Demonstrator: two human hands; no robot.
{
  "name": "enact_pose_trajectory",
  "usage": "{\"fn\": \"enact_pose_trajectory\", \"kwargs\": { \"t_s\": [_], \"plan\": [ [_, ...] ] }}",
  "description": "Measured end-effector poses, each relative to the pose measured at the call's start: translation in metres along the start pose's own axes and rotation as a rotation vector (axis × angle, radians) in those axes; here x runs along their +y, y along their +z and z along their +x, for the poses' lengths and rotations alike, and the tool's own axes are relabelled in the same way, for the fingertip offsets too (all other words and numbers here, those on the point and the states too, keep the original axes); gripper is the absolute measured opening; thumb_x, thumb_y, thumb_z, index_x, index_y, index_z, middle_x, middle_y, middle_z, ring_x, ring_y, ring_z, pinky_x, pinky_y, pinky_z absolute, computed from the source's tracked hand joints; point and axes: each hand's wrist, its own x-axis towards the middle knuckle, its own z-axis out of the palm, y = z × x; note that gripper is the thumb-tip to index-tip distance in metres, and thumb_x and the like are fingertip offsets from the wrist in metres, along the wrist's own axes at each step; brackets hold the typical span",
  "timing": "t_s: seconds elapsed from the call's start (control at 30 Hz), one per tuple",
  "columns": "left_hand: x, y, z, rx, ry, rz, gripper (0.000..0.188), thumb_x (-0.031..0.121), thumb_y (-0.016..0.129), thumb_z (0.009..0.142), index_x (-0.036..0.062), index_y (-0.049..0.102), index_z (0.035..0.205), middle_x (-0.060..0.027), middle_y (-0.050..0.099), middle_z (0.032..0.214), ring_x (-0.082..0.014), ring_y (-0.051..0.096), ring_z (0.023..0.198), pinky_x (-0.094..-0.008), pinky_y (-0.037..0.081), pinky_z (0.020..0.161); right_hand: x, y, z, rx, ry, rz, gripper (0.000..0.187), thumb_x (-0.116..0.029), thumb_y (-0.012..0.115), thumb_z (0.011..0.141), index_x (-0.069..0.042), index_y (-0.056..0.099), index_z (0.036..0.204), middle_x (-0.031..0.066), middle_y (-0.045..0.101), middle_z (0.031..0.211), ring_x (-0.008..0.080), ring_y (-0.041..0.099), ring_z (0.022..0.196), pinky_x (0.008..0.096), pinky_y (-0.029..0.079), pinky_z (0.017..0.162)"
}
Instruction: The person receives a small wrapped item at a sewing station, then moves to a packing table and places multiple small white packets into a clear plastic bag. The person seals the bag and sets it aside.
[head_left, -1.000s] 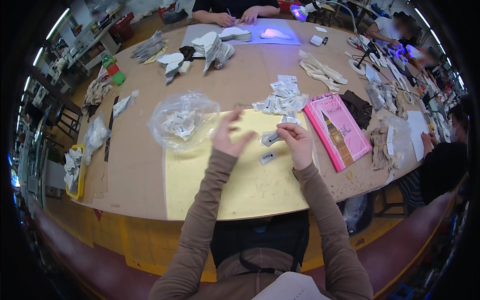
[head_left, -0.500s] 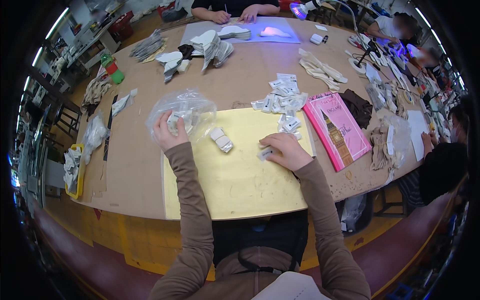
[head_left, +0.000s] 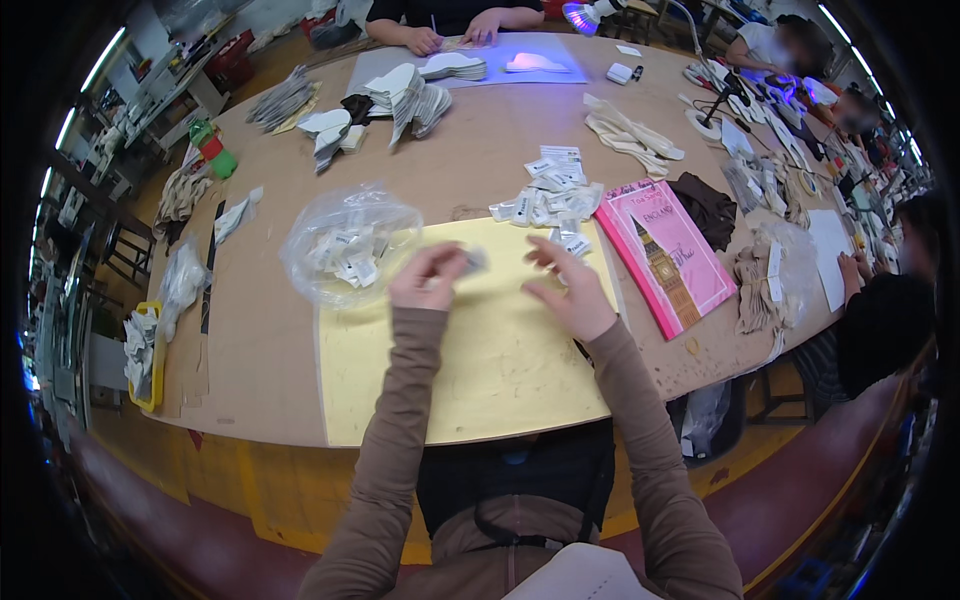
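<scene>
My left hand (head_left: pixel 426 280) is over the yellow sheet (head_left: pixel 480 385), its fingers pinched on a small grey-white label (head_left: pixel 474 261), blurred by motion. To its right my right hand (head_left: pixel 578 295) hovers over the same sheet, thumb and fingers apart, with nothing seen between them. A clear plastic bag (head_left: pixel 305 262) of small white labels (head_left: pixel 358 270) lies open left of my left hand. Beyond my right hand is a pile of small printed labels (head_left: pixel 545 200). The pale rolled bundle is not visible; my left hand covers its former spot.
A pink notebook (head_left: pixel 668 260) lies right of the sheet. Stacked pale fabric pieces (head_left: pixel 408 100), a green bottle (head_left: pixel 212 150) and a lit lamp (head_left: pixel 592 14) are farther off. A yellow basket (head_left: pixel 150 385) is at the left edge. Across the table, a person's hands (head_left: pixel 455 35) work.
My left hand has left the plastic bag and moved right to the sheet's middle. My right hand has lifted slightly, fingers spread; the label it held no longer shows there.
</scene>
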Motion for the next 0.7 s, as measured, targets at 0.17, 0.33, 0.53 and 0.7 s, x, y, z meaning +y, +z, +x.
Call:
{"fn": "enact_pose_trajectory", "kwargs": {
  "t_s": [0.17, 0.33, 0.53, 0.7],
  "plan": [
    [-0.012, -0.067, 0.028, 0.51, 0.161, 0.154, 0.019, 0.004, 0.065, 0.082, 0.0013, 0.064, 0.1, -0.0054, 0.062, 0.093, -0.0148, 0.059, 0.089, -0.0279, 0.046, 0.082, 0.036, -0.015, 0.001, 0.267, -0.063, -0.582, 0.049, -0.01, 0.069, 0.075, -0.004, 0.054, 0.122, 0.0128, 0.062, 0.111, 0.029, 0.058, 0.103, 0.0376, 0.045, 0.088],
    [0.002, -0.059, 0.025, 0.652, 0.362, 0.524, 0.023, 0.002, 0.064, 0.079, 0.0023, 0.064, 0.103, -0.0118, 0.06, 0.107, -0.0232, 0.054, 0.106, -0.0346, 0.039, 0.096, 0.047, -0.016, -0.002, 0.217, 0.149, -0.42, 0.029, -0.007, 0.067, 0.077, 0.0, 0.064, 0.104, 0.0142, 0.066, 0.095, 0.0283, 0.063, 0.088, 0.0362, 0.049, 0.079],
    [0.004, -0.008, 0.0, 0.097, 0.243, 0.173, 0.028, 0.001, 0.062, 0.082, 0.0007, 0.059, 0.11, -0.0072, 0.059, 0.111, -0.0176, 0.056, 0.1, -0.032, 0.044, 0.09, 0.03, -0.004, 0.002, 0.306, 0.235, 0.158, 0.018, -0.006, 0.066, 0.081, 0.004, 0.065, 0.096, 0.0084, 0.068, 0.086, 0.0144, 0.063, 0.076, 0.0263, 0.049, 0.069],
    [0.001, 0.037, -0.016, -0.289, -0.151, -0.328, 0.039, 0.0, 0.065, 0.081, -0.0006, 0.052, 0.118, -0.0111, 0.059, 0.108, -0.0145, 0.058, 0.098, -0.0275, 0.051, 0.085, 0.019, 0.004, -0.001, 0.048, 0.335, 0.578, 0.021, -0.007, 0.068, 0.082, 0.002, 0.064, 0.101, 0.0046, 0.066, 0.084, 0.0081, 0.059, 0.073, 0.0219, 0.047, 0.065]
  ]
}}
